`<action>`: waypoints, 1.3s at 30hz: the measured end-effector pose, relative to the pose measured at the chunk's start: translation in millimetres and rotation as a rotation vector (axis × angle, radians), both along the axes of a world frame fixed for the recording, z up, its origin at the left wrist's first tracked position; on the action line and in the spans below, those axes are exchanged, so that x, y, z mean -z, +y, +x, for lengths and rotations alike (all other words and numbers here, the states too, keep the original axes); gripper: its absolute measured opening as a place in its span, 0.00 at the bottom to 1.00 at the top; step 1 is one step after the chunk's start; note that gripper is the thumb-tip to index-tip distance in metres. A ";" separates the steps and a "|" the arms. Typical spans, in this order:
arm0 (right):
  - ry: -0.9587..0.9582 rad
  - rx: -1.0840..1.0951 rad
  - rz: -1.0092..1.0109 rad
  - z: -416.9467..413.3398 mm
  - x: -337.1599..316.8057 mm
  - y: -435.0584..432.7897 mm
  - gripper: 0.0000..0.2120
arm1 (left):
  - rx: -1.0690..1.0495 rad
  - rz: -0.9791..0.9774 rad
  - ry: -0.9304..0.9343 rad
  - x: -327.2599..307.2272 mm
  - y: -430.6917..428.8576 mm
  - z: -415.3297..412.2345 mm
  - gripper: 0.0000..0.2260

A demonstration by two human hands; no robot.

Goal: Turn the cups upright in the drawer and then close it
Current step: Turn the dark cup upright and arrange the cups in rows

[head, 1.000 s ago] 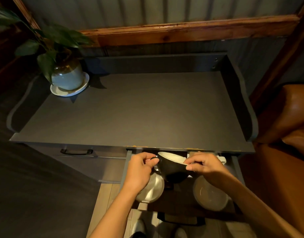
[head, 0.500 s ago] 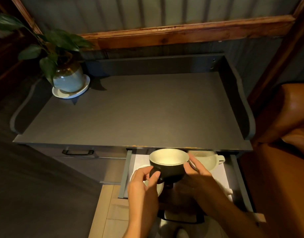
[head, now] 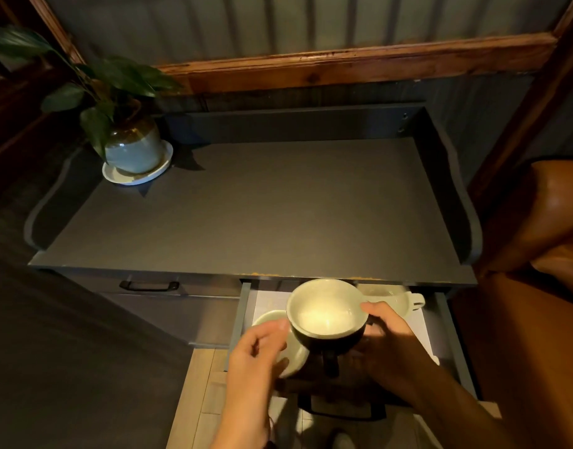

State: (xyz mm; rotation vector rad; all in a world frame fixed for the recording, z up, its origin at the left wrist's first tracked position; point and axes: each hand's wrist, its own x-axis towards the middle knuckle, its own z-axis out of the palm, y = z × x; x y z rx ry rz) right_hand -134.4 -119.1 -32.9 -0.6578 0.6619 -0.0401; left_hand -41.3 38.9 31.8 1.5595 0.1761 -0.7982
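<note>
The right-hand drawer (head: 243, 314) of the grey cabinet stands pulled out. Over it, a black cup (head: 327, 322) with a white inside is upright, mouth up, its handle pointing toward me. My right hand (head: 390, 340) grips the cup's right side at the rim. My left hand (head: 257, 353) hangs loosely curled just left of the cup, over a white saucer (head: 295, 356) in the drawer, holding nothing that I can see. A white cup (head: 389, 299) stands upright at the drawer's back right, handle to the right. The drawer floor under my hands is hidden.
A potted plant (head: 133, 150) on a white dish sits at the cabinet top's (head: 262, 205) back left. The left drawer, with a black handle (head: 149, 285), is shut. A brown leather chair (head: 538, 254) is close on the right. Raised boards edge the cabinet top.
The black cup went from tilted to upright and its handle swung round toward me. My left hand came off the handle; my right hand stayed on the cup.
</note>
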 end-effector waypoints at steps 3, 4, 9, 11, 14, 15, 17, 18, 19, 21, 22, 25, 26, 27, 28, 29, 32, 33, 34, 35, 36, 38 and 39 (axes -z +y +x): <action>-0.041 -0.047 0.083 3.1 -5.2 -6.4 0.25 | 0.075 -0.109 0.467 2.0 4.2 25.4 0.24; -0.045 -0.060 0.092 4.0 -6.1 -8.0 0.24 | 0.126 -0.159 0.560 0.5 3.4 29.7 0.26; -0.016 -0.070 0.154 7.7 -14.7 -11.0 0.24 | 0.268 -0.228 0.661 4.0 0.3 34.0 0.30; -0.006 -0.088 0.110 9.6 -20.8 -10.2 0.22 | 0.259 -0.216 0.645 7.0 0.9 33.4 0.29; -0.010 -0.091 -0.031 9.5 -15.6 -10.0 0.14 | 0.232 -0.206 0.589 11.3 1.5 31.6 0.30; -0.008 -0.085 -0.098 10.3 -15.1 -9.2 0.10 | 0.211 -0.210 0.562 12.8 1.5 30.8 0.31; -0.019 -0.082 -0.126 7.9 -11.5 -8.7 0.13 | 0.155 -0.233 0.522 15.3 1.9 28.3 0.32; -0.046 -0.072 -0.106 4.8 -9.9 -8.1 0.16 | 0.124 -0.249 0.510 16.4 2.0 26.8 0.31; -0.080 -0.078 -0.113 1.2 -9.9 -8.8 0.19 | 0.091 -0.266 0.503 17.2 2.2 25.2 0.30; -0.082 -0.089 -0.260 -4.2 -5.7 -7.8 0.17 | 0.029 -0.293 0.496 19.0 2.3 21.8 0.30; -0.035 -0.073 -0.396 -6.9 -2.5 -4.7 0.14 | 0.006 -0.293 0.487 19.7 2.0 20.1 0.30; 0.098 -0.030 -0.731 -12.6 6.5 5.3 0.13 | -0.022 -0.277 0.422 20.7 0.0 13.3 0.24; 0.116 -0.008 -0.763 -14.8 9.4 8.7 0.15 | -0.021 -0.280 0.394 20.7 -1.2 10.7 0.23; 0.135 0.031 -0.766 -15.6 9.4 11.5 0.13 | -0.018 -0.283 0.369 21.0 -2.2 8.4 0.23; 0.161 0.067 -0.768 -16.2 8.9 12.8 0.09 | -0.017 -0.283 0.348 21.6 -3.5 6.1 0.24; 0.175 0.108 -0.776 -16.5 6.6 12.9 0.07 | -0.016 -0.276 0.332 22.0 -4.9 4.3 0.26; 0.215 0.156 -0.901 -18.3 3.4 11.1 0.06 | 0.008 -0.237 0.306 21.3 -9.2 1.4 0.32; 0.231 0.146 -0.943 -18.5 1.3 11.7 0.05 | 0.014 -0.223 0.306 20.6 -10.3 1.6 0.32; 0.242 0.133 -0.973 -19.0 0.7 12.3 0.05 | 0.015 -0.208 0.311 20.5 -11.3 2.3 0.31; 0.252 0.125 -0.986 -19.2 -0.1 12.7 0.06 | 0.017 -0.191 0.320 20.0 -12.3 3.0 0.28; 0.252 0.123 -0.987 -20.0 -0.2 12.7 0.06 | 0.024 -0.173 0.326 19.7 -13.3 3.9 0.25; 0.256 0.125 -0.982 -22.4 0.2 10.9 0.09 | 0.052 -0.129 0.333 19.1 -15.5 5.7 0.22; 0.257 0.128 -0.984 -23.5 -0.6 10.2 0.09 | 0.068 -0.120 0.337 18.7 -16.3 7.4 0.22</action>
